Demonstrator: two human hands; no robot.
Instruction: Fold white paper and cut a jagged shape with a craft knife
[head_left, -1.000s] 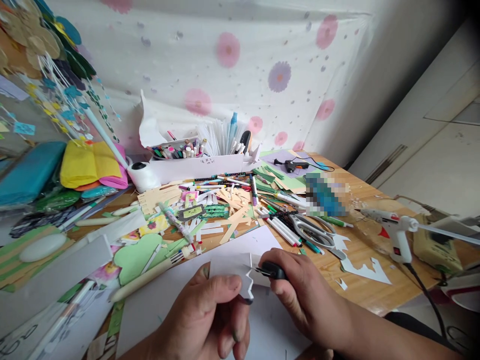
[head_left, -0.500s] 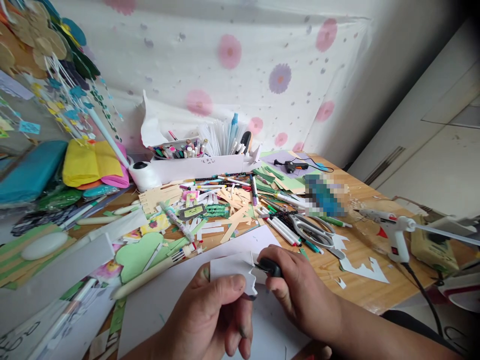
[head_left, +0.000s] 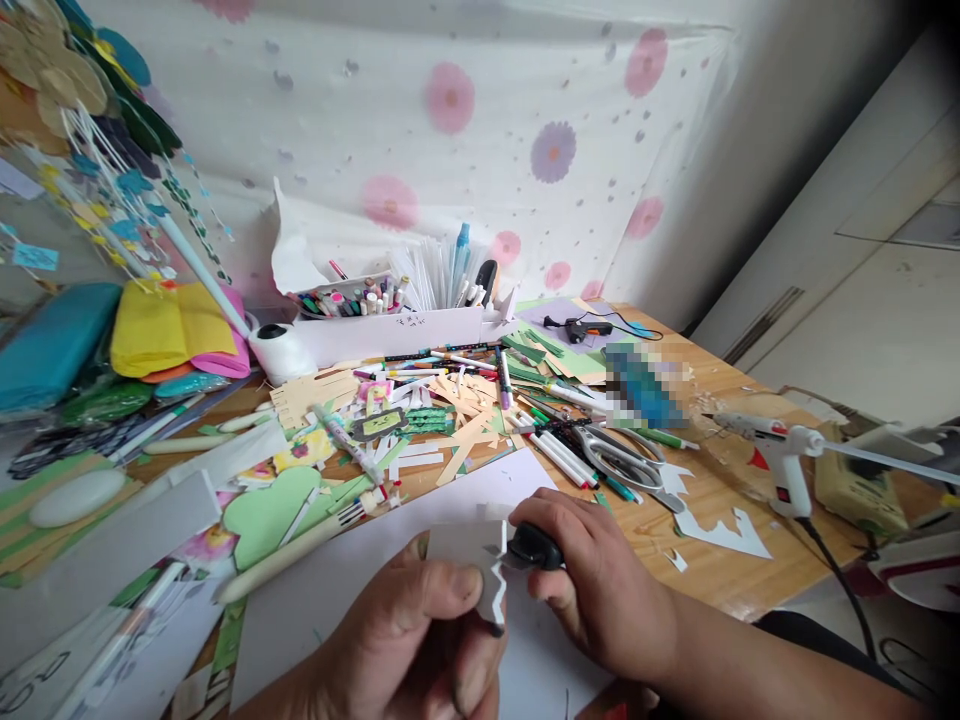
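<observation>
"How many hands d'you count, taking them as the clock's middle?"

"Two: one left hand (head_left: 427,612), one right hand (head_left: 596,578). They hold one zigzag-edged white piece (head_left: 466,545) and one black-handled tool (head_left: 536,547)."

"And glue guns?"

"Two. One white glue gun (head_left: 791,462) toward two o'clock, one black glue gun (head_left: 588,330) toward one."

"Scissors (head_left: 626,468)?"

"One pair that I can see, between one and two."

"Around nine?"

"One green cloud-shaped cutout (head_left: 268,517) and, farther out, one white oval (head_left: 77,498)."

"Flowers on the wall sheet (head_left: 315,120)?"

"One purple flower (head_left: 553,152), toward twelve; several pink flowers (head_left: 451,97)."

"Pens (head_left: 559,458)?"

"Dozens, too jumbled for a count."
</observation>
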